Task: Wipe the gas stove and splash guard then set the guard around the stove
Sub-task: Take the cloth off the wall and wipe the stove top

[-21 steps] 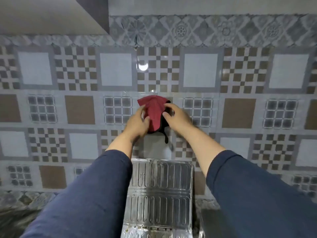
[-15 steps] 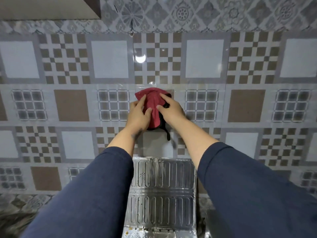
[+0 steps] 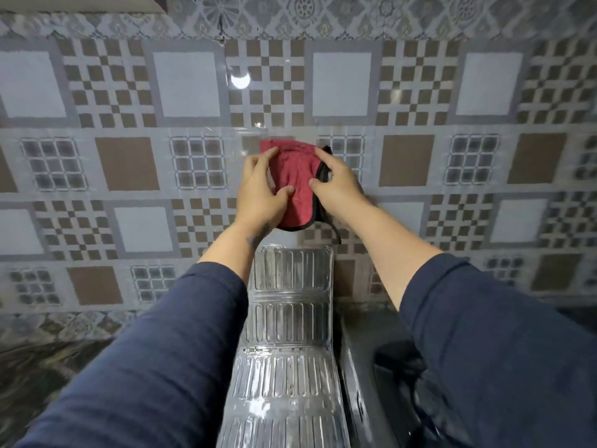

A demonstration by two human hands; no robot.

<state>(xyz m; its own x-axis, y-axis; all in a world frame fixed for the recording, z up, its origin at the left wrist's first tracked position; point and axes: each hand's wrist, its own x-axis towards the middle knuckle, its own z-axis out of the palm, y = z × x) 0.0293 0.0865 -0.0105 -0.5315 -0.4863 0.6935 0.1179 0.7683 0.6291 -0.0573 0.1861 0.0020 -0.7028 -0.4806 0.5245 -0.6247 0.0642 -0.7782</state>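
Reaching out from the bottom of the frame, 2 arms in dark blue sleeves (image 3: 168, 360) stretch toward the wall. Between them, low in the centre, stands the splash guard (image 3: 290, 321), a ribbed, shiny foil panel running up from the bottom edge to just under the hands; it looks folded and leaning by the wall, not yet set around anything. To its right, in the lower right of the frame, sits a dark body that I take to be the gas stove (image 3: 365, 367), mostly hidden by the right sleeve, so I cannot judge how clean it is.

Farther up, at centre frame, the left hand (image 3: 258, 192) and the right hand (image 3: 339, 185) both grip a red cloth (image 3: 295, 185) with black edging, fingers curled around it and thumbs pressed on its front, holding it against or just off the tiled wall (image 3: 129, 163).

My guess is the cloth is being handled between wiping steps, with placing the guard still to come.

A dark, marbled countertop (image 3: 38, 360) shows at lower left. The wall carries brown, grey and white patterned tiles, glossy enough to show 1 round lamp reflection (image 3: 240, 80) at upper centre.
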